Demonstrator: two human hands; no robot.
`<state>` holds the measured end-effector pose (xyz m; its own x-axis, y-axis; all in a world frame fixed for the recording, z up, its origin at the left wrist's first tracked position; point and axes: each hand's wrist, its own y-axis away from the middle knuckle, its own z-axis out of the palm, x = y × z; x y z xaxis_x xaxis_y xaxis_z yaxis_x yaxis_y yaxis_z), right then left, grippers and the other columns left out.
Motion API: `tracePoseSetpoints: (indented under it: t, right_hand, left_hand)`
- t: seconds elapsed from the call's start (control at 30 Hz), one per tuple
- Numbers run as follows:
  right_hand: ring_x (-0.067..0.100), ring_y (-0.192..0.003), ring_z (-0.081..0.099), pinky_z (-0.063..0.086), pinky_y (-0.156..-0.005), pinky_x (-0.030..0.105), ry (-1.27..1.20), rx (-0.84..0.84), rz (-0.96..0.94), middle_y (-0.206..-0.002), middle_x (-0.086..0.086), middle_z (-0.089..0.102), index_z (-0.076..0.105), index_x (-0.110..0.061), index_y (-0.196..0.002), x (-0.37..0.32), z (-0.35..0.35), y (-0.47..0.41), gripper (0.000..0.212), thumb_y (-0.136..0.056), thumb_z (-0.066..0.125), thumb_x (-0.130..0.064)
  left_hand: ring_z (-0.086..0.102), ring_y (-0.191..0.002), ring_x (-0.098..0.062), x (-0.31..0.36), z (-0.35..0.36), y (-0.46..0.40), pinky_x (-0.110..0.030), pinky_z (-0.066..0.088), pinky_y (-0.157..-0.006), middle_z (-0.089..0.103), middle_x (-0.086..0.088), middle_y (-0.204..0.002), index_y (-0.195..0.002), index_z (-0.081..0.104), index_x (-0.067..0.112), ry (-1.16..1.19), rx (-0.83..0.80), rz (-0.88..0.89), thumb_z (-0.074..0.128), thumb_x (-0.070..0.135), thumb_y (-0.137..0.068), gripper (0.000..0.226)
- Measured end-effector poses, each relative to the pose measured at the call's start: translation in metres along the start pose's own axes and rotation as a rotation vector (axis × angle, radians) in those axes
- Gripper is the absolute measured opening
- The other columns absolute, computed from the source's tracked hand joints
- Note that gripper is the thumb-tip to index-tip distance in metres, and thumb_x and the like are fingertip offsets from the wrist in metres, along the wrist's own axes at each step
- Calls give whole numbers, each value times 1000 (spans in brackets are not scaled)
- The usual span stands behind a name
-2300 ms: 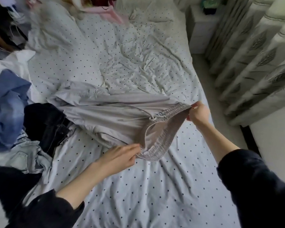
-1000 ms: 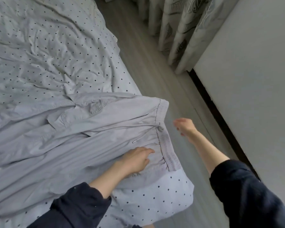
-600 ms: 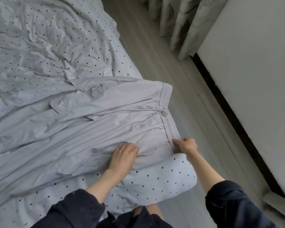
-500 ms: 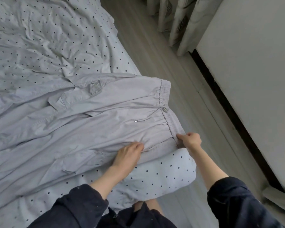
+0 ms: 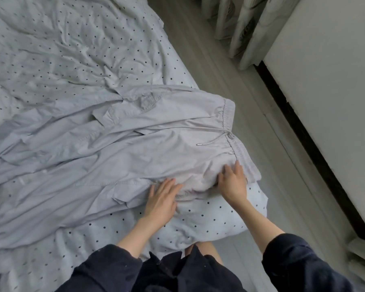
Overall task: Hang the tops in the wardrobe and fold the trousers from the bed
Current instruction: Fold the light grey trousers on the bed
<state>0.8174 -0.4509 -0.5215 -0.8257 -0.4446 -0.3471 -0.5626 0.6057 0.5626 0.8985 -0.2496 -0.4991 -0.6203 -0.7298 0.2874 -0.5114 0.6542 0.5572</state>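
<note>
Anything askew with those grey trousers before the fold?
Yes: the grey trousers lie rumpled, and the waistband overhangs the bed's corner. Both hands, left hand and right hand, press flat near it.

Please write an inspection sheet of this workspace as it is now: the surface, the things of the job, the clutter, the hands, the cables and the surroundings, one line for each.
Surface: bed with a wrinkled white sheet with dark dots.
Job's things: grey trousers spread flat near the bed's corner, waistband toward the floor side, drawstring lying on the fabric.
Clutter: nothing seen.
Hands: left hand and right hand press flat on the trousers near the waistband, fingers straight.
Cables: nothing seen.
Surroundings: grey floor, patterned curtains, white wall with dark strip at its base.
</note>
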Motion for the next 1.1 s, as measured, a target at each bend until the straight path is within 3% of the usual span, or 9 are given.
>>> tracePoseSetpoints:
  t: [0.1,0.23,0.3,0.47,0.63,0.77,0.9,1.0,1.1]
  right_hand:
    - [29,-136,25,27,-107,42,108,-48,-164,-148,16,26,42,-7,-132,-38,25,31,39,-97,38,-23]
    - [22,-145,2,7,-113,52,261,-153,-300,-158,3,4,23,-21,-146,-82,60,73,49,-100,34,-33]
    - [19,-146,-1,2,-113,55,332,-195,-365,-159,1,0,18,-24,-148,-106,82,92,54,-99,36,-38]
    - [20,-146,0,-1,-115,50,413,-130,-530,-159,2,1,14,-27,-150,-179,141,137,61,-97,40,-43]
    - [23,-145,8,-1,-114,53,500,-125,-709,-157,7,13,25,-25,-148,-263,211,184,65,-91,53,-38]
    - [24,-119,54,40,-96,57,662,-20,-820,-133,9,54,63,-20,-119,-327,253,216,69,-58,83,-46]
    - [28,-131,32,11,-109,60,737,-5,-802,-148,10,27,37,-17,-138,-350,288,214,50,-91,51,-26]
    - [24,-114,50,31,-102,47,692,71,-834,-127,5,51,58,-21,-120,-360,288,214,35,-87,54,-13]
    - [26,-110,54,34,-93,36,589,-47,-860,-115,3,57,59,-19,-119,-354,274,215,36,-85,49,-8]
  left_hand:
    - [11,-145,-19,-46,5,37,-41,3,-117,18,0,-156,-145,30,22,-68,91,-93,49,6,-89,61]
    - [60,-109,-35,-108,-6,83,-49,48,-90,60,-17,-120,-111,66,7,-91,294,-161,76,-14,-50,65]
    - [63,-100,-36,-146,-12,108,-47,53,-79,62,-17,-114,-108,67,6,-100,316,-236,79,-13,-44,68]
    - [61,-103,-41,-248,-17,169,-54,50,-80,60,-22,-118,-113,64,1,-100,335,-327,79,-11,-53,64]
    - [59,-107,-34,-331,-10,224,-46,50,-86,59,-16,-120,-112,64,7,-159,315,-296,75,-6,-61,54]
    - [57,-104,-34,-369,-1,248,-44,51,-82,56,-16,-120,-112,61,7,-115,318,-381,72,2,-68,46]
    - [60,-95,-37,-395,6,252,-43,53,-73,58,-20,-111,-106,62,3,-57,363,-412,70,-6,-64,43]
    - [51,-111,-37,-415,15,252,-43,48,-88,49,-20,-126,-112,54,0,157,384,-472,63,-3,-79,34]
    - [49,-121,-30,-427,22,252,-41,37,-106,54,-16,-123,-103,53,1,266,432,-304,61,-1,-82,22]
